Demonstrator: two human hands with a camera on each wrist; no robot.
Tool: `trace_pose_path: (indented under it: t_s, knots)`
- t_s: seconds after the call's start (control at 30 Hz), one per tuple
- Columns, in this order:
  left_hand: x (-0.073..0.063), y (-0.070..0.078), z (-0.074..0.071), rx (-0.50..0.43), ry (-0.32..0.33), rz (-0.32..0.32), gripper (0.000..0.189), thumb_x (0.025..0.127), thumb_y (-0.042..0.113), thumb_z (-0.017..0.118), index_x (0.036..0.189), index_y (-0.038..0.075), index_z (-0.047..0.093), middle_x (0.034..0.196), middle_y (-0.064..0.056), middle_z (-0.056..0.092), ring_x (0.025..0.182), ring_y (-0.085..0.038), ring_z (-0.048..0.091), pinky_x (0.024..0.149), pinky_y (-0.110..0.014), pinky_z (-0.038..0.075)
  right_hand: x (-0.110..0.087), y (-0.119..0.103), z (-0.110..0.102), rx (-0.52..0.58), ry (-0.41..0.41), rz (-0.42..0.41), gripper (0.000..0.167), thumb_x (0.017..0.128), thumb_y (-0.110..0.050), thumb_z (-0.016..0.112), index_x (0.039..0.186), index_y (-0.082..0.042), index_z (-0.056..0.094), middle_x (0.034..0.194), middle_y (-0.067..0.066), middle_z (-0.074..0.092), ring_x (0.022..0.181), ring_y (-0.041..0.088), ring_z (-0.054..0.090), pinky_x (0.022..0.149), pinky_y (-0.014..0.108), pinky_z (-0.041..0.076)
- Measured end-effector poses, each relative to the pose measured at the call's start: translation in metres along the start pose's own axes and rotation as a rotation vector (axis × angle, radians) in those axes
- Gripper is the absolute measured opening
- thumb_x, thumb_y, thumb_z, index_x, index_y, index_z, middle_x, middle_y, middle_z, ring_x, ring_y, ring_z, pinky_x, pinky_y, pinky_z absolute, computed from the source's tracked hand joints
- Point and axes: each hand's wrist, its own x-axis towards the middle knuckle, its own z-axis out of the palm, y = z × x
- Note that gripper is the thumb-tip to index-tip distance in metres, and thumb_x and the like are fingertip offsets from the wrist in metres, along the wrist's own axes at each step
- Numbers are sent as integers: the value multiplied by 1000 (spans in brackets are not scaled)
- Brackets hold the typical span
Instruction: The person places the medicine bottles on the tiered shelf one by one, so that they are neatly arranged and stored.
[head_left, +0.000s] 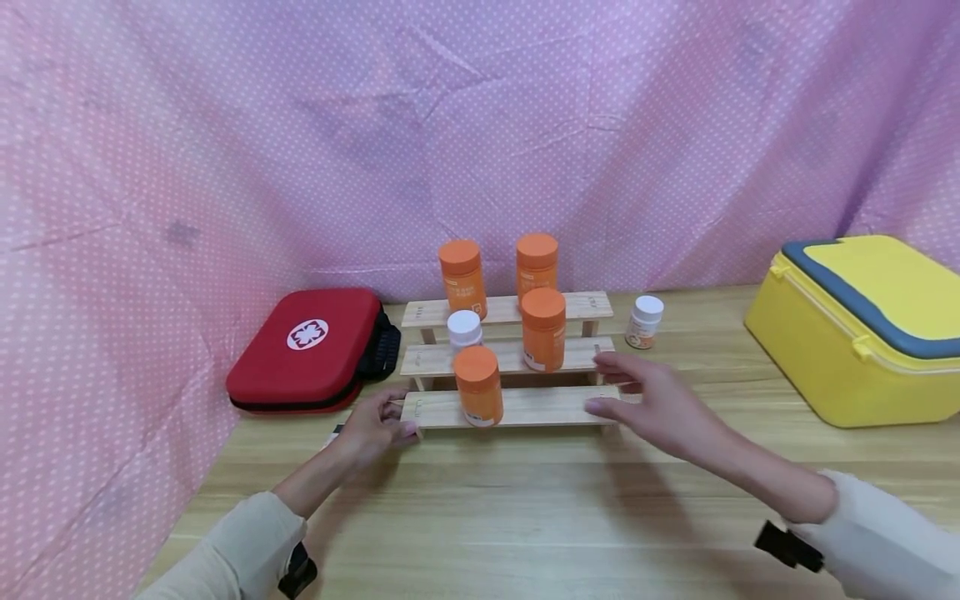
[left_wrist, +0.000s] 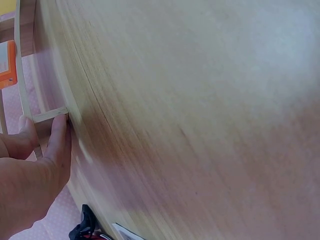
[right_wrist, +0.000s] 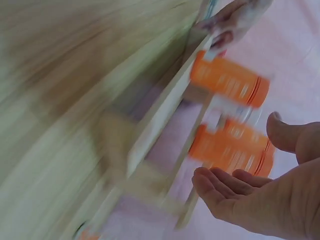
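A three-step wooden display rack (head_left: 555, 407) stands on the table. My left hand (head_left: 371, 429) grips the left end of its lowest step; in the left wrist view the thumb and fingers (left_wrist: 59, 137) pinch around the end by the short leg. Beside the right end is my right hand (head_left: 667, 408), thumb and fingers apart and holding nothing. One orange bottle (head_left: 478, 387) is on the front step. The middle step bears another orange bottle (head_left: 543, 331) and a partly hidden white-capped bottle (head_left: 465, 327). Two orange bottles (head_left: 462, 279) stand on the back step.
Right of the rack stands a small white bottle (head_left: 644, 322). A yellow box (head_left: 847, 367) with a grey-blue rimmed lid is farther right. On the left lies a red first-aid case (head_left: 330, 333) with a black handle. A pink dotted curtain (head_left: 450, 125) hangs behind.
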Motion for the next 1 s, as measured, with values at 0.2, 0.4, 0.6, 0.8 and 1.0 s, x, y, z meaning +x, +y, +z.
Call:
trace_pose_path:
  t_s: [0.2,0.4,0.6,0.8,1.0]
  knots:
    - [0,2,-1,8,-2,-9,51,86,-10,63,134,-1,47,112,-18,62,95,-21,61,82,-37,58,-9,39,-29,-87,87,61,61,86,-30,73,133,3,53,128,24,58,110,42,58,88,53,52]
    - [1,2,-1,25,2,-16,52,87,-8,64,135,0,47,114,-17,63,97,-22,61,83,-36,57,-9,69,-46,-107,107,124,61,88,-33,71,131,6,53,129,27,56,110,43,58,86,52,52]
    - [1,1,0,-18,-13,-16,52,87,-10,62,136,-1,45,115,-20,61,98,-23,61,83,-37,57,-2,86,-59,-124,130,142,62,89,-33,70,132,8,51,129,30,54,112,46,55,88,55,49]
    - [3,0,1,-42,-10,-13,54,86,-13,61,136,-3,44,115,-22,60,97,-24,62,81,-37,58,20,100,-75,-91,158,146,66,90,-33,68,136,9,45,136,31,46,117,49,48,92,60,45]
    - [2,-1,2,-42,-9,-10,52,87,-13,60,135,-3,44,114,-22,60,96,-24,63,80,-37,58,52,113,-84,-105,87,184,79,92,-40,64,145,7,31,141,33,40,126,50,40,98,62,39]
